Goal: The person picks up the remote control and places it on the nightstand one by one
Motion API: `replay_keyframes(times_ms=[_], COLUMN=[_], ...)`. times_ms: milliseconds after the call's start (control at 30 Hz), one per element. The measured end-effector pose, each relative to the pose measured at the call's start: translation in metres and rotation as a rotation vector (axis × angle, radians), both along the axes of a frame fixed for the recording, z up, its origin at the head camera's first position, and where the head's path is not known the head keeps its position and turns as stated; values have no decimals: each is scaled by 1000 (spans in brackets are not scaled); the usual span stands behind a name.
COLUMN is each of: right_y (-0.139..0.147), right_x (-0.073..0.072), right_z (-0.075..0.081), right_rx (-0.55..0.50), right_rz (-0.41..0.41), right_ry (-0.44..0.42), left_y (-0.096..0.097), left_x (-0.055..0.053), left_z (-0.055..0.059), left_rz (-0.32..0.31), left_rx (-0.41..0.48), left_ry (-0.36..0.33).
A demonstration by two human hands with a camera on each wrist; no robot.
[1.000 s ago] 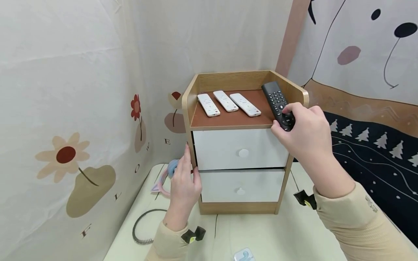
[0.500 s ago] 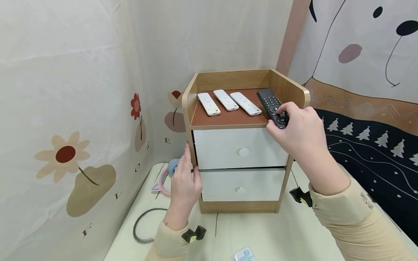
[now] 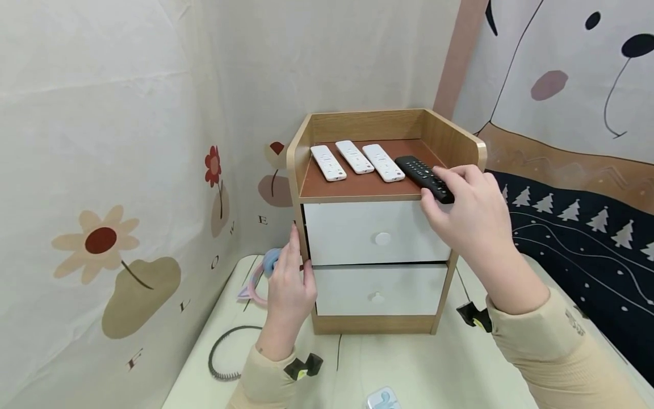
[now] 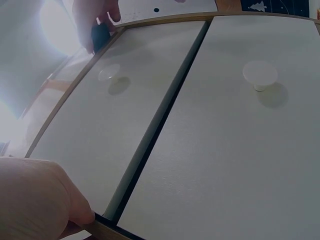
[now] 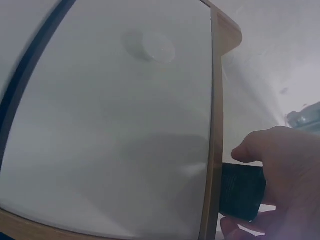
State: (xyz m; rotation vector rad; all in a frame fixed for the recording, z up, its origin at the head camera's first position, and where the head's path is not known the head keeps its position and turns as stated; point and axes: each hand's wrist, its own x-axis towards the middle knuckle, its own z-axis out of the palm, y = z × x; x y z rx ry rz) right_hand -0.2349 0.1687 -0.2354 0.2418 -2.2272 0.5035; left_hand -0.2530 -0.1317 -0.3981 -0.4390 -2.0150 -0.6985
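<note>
At the front right of a small drawer cabinet's brown top shelf (image 3: pixel 329 190) lies a black remote control (image 3: pixel 421 173), slanted, its near end out over the front edge. My right hand (image 3: pixel 475 216) holds that end between thumb and fingers; in the right wrist view the remote's dark end (image 5: pixel 242 191) shows between them. To its left, three white remote controls (image 3: pixel 328 163) lie side by side, slanted the same way. My left hand (image 3: pixel 290 284) rests with straight fingers against the cabinet's left side, its thumb (image 4: pixel 80 207) at the front edge in the left wrist view.
Two white drawers (image 3: pixel 378 233) with round knobs fill the cabinet front. A pink and blue ring-shaped item (image 3: pixel 258 284) and a dark coiled band (image 3: pixel 217 352) lie left on the pale table (image 3: pixel 409 369). A small clear-and-blue item (image 3: pixel 383 399) lies in front. Printed curtains stand behind.
The black remote has come down onto the shelf, turned so its far end lies further left and lower, close to the white remotes. My left hand has stayed in place.
</note>
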Motion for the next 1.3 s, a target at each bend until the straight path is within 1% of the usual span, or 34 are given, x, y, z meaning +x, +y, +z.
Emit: replay_keyframes(times_ms=[200, 300, 500, 667, 800, 933, 1067, 1133, 1200, 1267, 1300], right_y=[3, 2, -3, -6, -7, -8, -9, -9, -9, -9, -8], right_x=[-1, -3, -7, -7, -6, -9, -12, -14, -13, -12, -11], right_z=[-6, -4, 6, 14, 22, 29, 32, 31, 28, 22, 19], right_rx=[-44, -34, -2, 33, 93, 160, 182, 171, 146, 107, 89], right_rz=[0, -6, -8, -12, -17, -14, -1, 9, 16, 31, 42], right_ry=[47, 21, -92, -207, -284, -349, -396, -398, -380, -343, -309], left_y=[0, -1, -3, -2, 0, 0, -1, -1, -2, -3, -3], left_x=[0, -1, -1, 1, 0, -2, -2, -1, -1, 0, 1], left_z=[-1, -1, -1, -1, -1, -2, -2, -3, -3, -4, -4], left_rz=[2, 0, -1, 1, 3, 5, 5, 4, 3, 6, 8], left_rx=[-4, 3, 11, 9, 3, 1, 7, 11, 10, 5, 2], left_ry=[9, 9, 10, -3, 19, 49, 51, 44, 37, 34, 33])
